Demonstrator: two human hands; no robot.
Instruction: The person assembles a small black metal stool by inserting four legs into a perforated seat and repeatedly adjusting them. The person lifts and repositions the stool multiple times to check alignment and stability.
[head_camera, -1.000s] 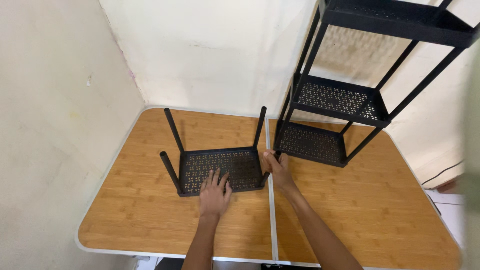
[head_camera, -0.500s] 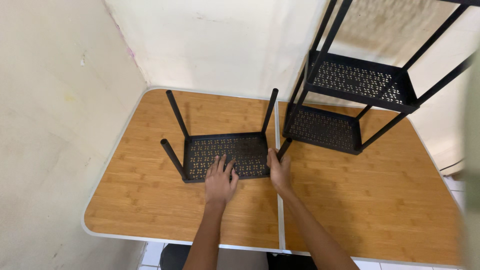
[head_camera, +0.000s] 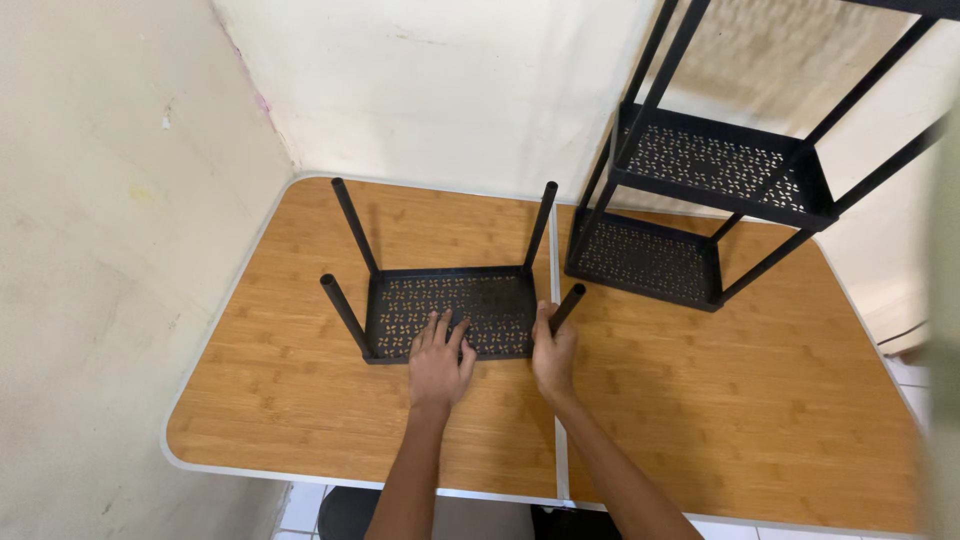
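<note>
A small black perforated metal shelf tray (head_camera: 450, 310) lies upside down on the wooden table (head_camera: 270, 390), its four black legs pointing up. My left hand (head_camera: 440, 362) rests flat on the tray's near edge, fingers spread. My right hand (head_camera: 553, 352) is wrapped around the base of the near right leg (head_camera: 568, 305) at the tray's corner.
A taller black shelving rack (head_camera: 700, 190) with several perforated tiers stands at the back right of the table, close to the tray. Cream walls close in at the left and back. A metal seam (head_camera: 555, 400) runs down the table's middle.
Both hands stay at the tray's near edge. The camera has tilted down a little, so the table and tray sit lower and nearer in view.
</note>
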